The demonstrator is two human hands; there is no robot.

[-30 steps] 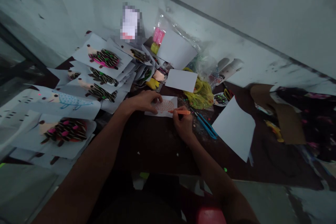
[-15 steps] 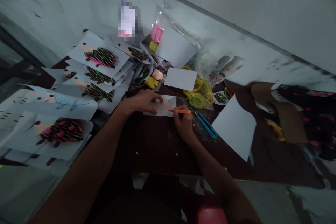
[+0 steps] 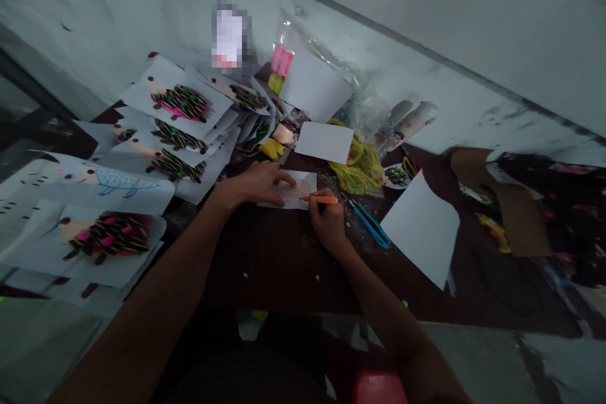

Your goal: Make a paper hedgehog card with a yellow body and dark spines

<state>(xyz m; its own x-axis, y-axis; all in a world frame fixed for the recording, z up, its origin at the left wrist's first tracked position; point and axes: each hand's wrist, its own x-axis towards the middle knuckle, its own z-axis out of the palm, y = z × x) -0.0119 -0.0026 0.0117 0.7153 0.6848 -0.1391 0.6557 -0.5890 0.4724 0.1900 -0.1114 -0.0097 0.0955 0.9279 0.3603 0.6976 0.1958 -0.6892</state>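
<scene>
A small white card (image 3: 305, 180) lies on the dark table, bearing an orange drawing of rounded, scaly shape. My right hand (image 3: 327, 221) grips an orange felt-tip pen (image 3: 324, 199), its tip at the lower right of the drawing. On the card's left side rests my left hand (image 3: 265, 182), fingers spread and pressing the paper flat. Just right of the pen lie blue-handled scissors (image 3: 372, 224). Beyond the card sit a blank white card (image 3: 324, 141) and a crumpled yellow plastic bag (image 3: 362, 170).
Stacked sheets with clay hedgehogs (image 3: 182, 101) fill the left side, beside a blue hedgehog drawing (image 3: 118, 182). A white sheet (image 3: 421, 227) lies right of the scissors. Clear plastic packaging (image 3: 317, 57) leans on the wall. Brown cardboard (image 3: 523, 221) is at far right.
The pen and my right hand have shifted slightly left along the lower edge of the drawing. My left hand stays on the card.
</scene>
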